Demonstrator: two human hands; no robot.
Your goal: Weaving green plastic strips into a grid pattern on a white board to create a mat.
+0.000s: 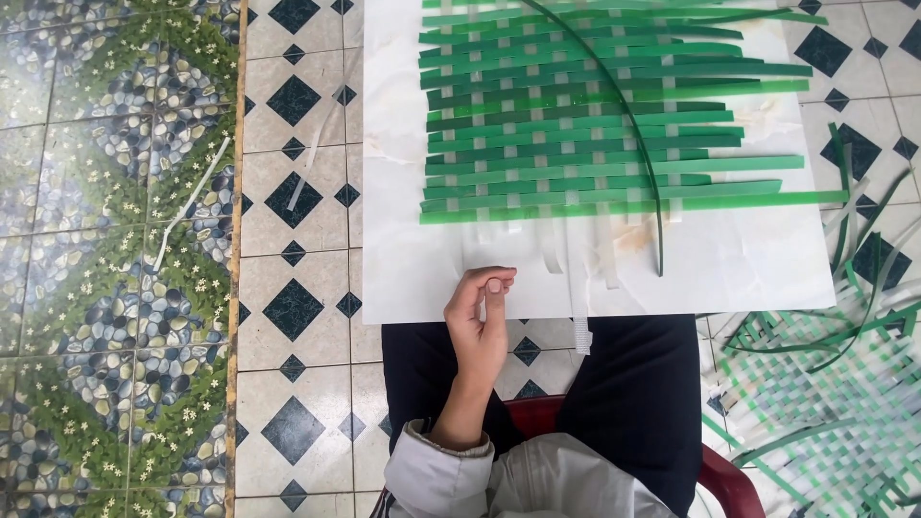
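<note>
We look down at a left hand (480, 321) in the lower centre of the frame, fingers curled loosely inward, grasping nothing, resting at the near edge of a white board (748, 269). On the board, in the upper centre, lies a woven mat of green and white strips (576, 125), with one dark green strip (645, 153) arching across it. The right hand is out of view.

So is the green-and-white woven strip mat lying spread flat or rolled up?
Spread flat: the green-and-white woven strip mat lies open on the white board, loose strip ends sticking out.
</note>
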